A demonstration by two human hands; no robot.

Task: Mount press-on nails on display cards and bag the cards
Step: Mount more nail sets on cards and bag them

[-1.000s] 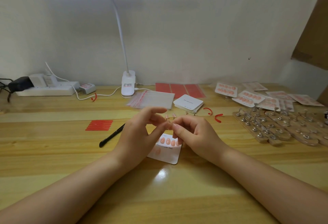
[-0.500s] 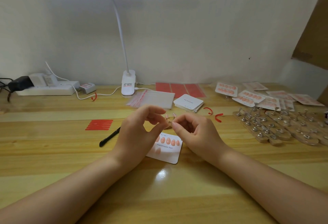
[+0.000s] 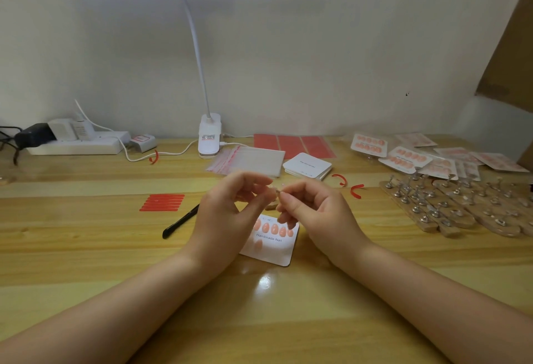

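Your forearms come in from the bottom corners and meet at centre above the display card [image 3: 272, 248], which lies flat on the table [image 3: 86, 248] with a row of pink nails stuck on. Your left hand [image 3: 227, 213] and right hand [image 3: 314, 213] are raised, fingers curled, fingertips meeting on a tiny item [image 3: 275, 189], too small to identify; which hand holds it, can't tell. Black pen [image 3: 180, 221] left of the hands. Farther back: bag stack [image 3: 248, 160], blank cards [image 3: 307, 166], bagged cards [image 3: 409, 157] and wooden nail stands [image 3: 450, 208] right.

White display card [image 3: 274, 248] reads "Handmade Nail"; other labels too blurry.
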